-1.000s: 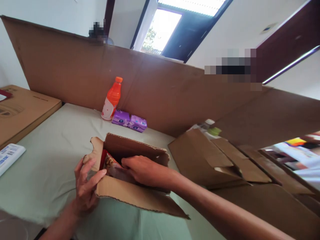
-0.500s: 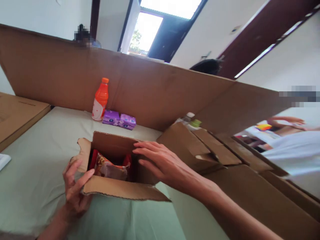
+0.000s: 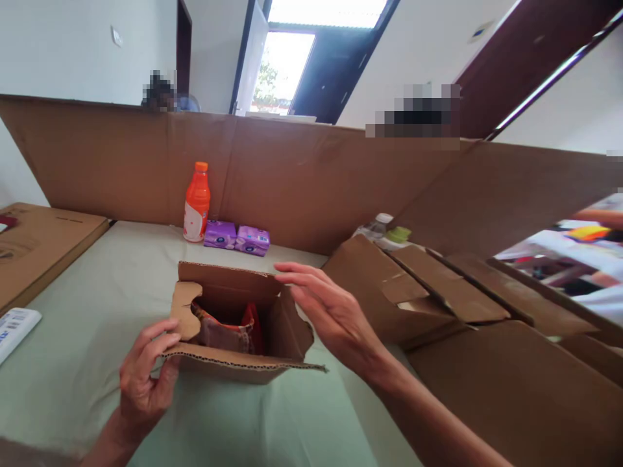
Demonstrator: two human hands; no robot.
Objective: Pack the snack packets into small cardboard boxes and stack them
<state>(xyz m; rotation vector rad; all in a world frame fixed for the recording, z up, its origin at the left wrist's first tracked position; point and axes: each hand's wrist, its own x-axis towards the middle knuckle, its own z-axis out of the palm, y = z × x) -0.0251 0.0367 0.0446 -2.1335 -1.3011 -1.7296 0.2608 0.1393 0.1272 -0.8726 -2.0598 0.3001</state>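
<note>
A small cardboard box stands with its top flaps up on the pale green cloth. Inside it lies a red and brown snack packet, partly hidden by the front flap. My left hand grips the box's near left corner, its fingertips on the left flap, which leans inward over the opening. Beside the box's far right corner, my right hand is open with its fingers stretched out. Its fingertips are close to the rim; whether they touch cannot be made out.
Behind the box stand an orange drink bottle and two purple tissue packs. A tall cardboard screen runs along the back. Larger cardboard boxes fill the right side. A flat carton and a white object lie left.
The left flap has folded inward over the opening, with my left hand on it. My right hand has moved slightly right, off the box's inside edge. The view has tilted up.
</note>
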